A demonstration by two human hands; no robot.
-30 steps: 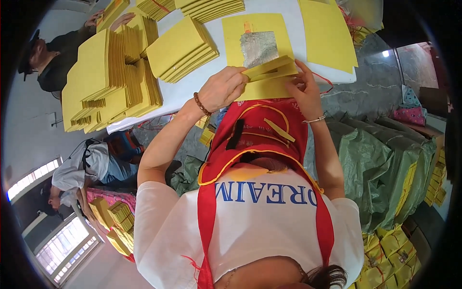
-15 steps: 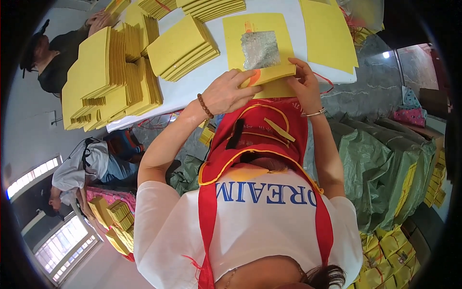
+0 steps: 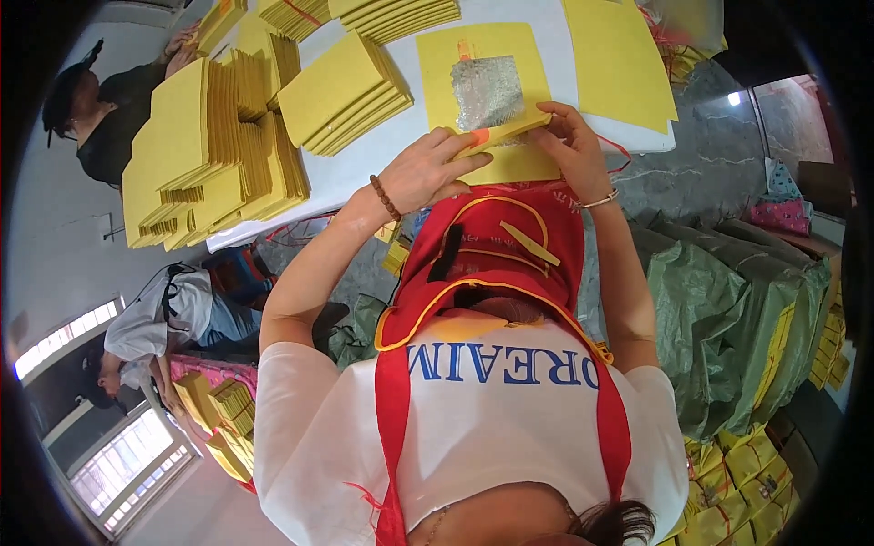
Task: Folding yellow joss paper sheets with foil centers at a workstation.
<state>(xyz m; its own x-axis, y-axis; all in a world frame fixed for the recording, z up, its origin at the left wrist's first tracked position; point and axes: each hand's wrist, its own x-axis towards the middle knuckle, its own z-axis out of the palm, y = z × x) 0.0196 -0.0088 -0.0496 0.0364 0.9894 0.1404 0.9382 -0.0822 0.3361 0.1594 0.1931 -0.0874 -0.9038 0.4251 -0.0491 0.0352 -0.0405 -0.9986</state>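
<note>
Between my two hands is a folded strip of yellow paper (image 3: pixel 510 133) with an orange-red mark at its left part. My left hand (image 3: pixel 435 168), a beaded bracelet on its wrist, pinches the left end. My right hand (image 3: pixel 572 146) holds the other end between thumb and fingers. Beneath and beyond the strip lies a flat yellow sheet (image 3: pixel 439 77) bearing a silver foil square (image 3: pixel 488 91) and an orange mark (image 3: pixel 462 49). The strip covers the foil's near edge. Whether strip and sheet are one piece, I cannot tell.
Stacks of folded yellow paper (image 3: pixel 341 91) crowd the left of the white table (image 3: pixel 355 173). Flat yellow sheets (image 3: pixel 619 64) lie at right. Green sacks (image 3: pixel 696 318) stand on the floor to my right. Two people are at work on the left.
The folded strip has turned and now looks narrower, its right end tilted up slightly. My right hand has curled closer over that end; my left hand has barely shifted.
</note>
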